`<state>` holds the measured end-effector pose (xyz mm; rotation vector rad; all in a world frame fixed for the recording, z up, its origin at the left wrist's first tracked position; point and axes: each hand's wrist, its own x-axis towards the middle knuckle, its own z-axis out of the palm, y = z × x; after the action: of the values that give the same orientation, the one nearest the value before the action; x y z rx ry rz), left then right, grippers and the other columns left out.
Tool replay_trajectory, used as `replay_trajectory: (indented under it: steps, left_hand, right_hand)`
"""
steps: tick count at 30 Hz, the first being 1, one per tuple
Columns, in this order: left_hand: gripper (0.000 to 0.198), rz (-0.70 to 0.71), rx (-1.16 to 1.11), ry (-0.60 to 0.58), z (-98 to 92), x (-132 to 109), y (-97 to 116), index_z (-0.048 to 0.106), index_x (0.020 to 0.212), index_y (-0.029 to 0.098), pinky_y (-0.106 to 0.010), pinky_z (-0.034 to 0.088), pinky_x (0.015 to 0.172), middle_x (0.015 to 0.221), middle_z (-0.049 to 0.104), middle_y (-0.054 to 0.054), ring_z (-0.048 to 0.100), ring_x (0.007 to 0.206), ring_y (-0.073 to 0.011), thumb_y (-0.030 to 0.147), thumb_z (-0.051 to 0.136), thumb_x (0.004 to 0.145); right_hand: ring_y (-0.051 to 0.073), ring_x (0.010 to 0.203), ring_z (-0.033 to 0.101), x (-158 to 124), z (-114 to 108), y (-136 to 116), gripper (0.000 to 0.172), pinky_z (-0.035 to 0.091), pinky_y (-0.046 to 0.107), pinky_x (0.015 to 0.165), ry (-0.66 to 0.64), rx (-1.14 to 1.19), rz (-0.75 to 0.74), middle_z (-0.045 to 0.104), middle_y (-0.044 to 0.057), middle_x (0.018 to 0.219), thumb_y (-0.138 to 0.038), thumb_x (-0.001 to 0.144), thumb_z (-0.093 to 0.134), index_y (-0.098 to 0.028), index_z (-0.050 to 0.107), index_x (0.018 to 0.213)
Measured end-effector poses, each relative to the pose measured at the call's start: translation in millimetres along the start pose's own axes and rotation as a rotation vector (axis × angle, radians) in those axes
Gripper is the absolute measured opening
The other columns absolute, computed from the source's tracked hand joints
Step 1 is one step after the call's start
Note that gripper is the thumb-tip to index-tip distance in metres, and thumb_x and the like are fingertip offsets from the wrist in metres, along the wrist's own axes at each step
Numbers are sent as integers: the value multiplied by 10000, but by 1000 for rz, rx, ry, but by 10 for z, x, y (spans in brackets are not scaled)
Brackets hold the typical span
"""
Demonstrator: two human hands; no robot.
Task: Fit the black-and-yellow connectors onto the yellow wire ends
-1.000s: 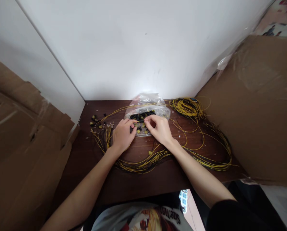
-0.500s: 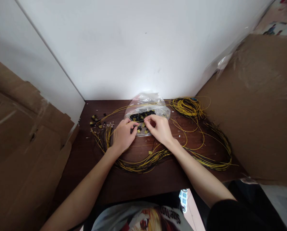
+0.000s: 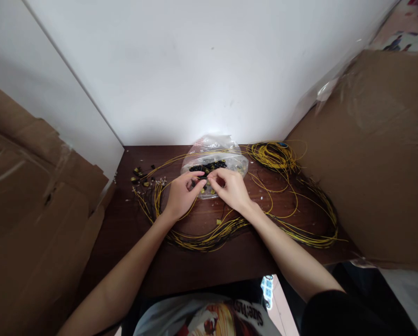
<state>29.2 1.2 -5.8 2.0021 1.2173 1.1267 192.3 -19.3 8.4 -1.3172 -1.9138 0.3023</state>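
My left hand (image 3: 181,196) and my right hand (image 3: 231,188) meet fingertip to fingertip over the front edge of a clear plastic bag (image 3: 216,158) full of small black and yellow connectors. Both hands are pinched shut; what sits between the fingertips is too small to name. Thin yellow and black wires (image 3: 209,235) loop on the dark wooden table (image 3: 181,266) beneath my wrists. One loose yellow connector (image 3: 219,222) lies just below my right hand.
A coil of yellow wire (image 3: 274,156) lies at the back right. Small black and yellow parts (image 3: 139,176) are scattered at the back left. Cardboard sheets (image 3: 377,154) flank the table on both sides, and a white wall stands behind.
My left thumb and fingers have lifted and moved right, closing up against my right fingertips above the bag. My arms have barely shifted.
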Motion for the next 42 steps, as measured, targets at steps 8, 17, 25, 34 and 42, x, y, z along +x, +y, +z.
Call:
replay_trajectory:
  steps: [8,17,25,34,42]
  left_hand:
    - [213,-63,-92,11,9,4,-2,713,877,181,-217,330,485,615,598,11,410,494,-95,323,597,768]
    - [230,-87,-125,19,5,7,-17,720,892,172,-241,426,587,759,687,-37,572,639,-142,333,615,766]
    - [201,-74,-116,20,6,8,-6,715,859,165,-241,414,562,761,692,-34,550,598,-129,309,609,768]
    - [171,-23,-79,6,-3,12,31,706,856,171,-248,422,603,782,671,-36,558,669,-140,270,585,787]
    - [164,-1,-85,17,11,25,-33,697,869,175,-240,409,600,781,630,-26,516,637,-115,266,589,786]
  right_hand:
    - [126,654,558,-1,-21,-21,142,403,234,618,12,-9,12,638,17,748,-207,832,496,-173,630,799]
    - [122,638,544,6,-32,0,120,394,231,604,93,-21,56,621,9,718,-194,810,509,-171,603,740]
    - [128,696,558,7,-24,-2,128,410,232,636,13,9,-22,616,24,783,-194,837,489,-171,611,871]
    - [134,696,557,-5,-31,-14,143,397,238,627,-13,-32,-8,622,21,780,-223,852,490,-180,618,808]
    - [133,688,557,3,-33,-8,140,406,243,636,53,-25,32,629,19,767,-200,832,498,-178,622,771]
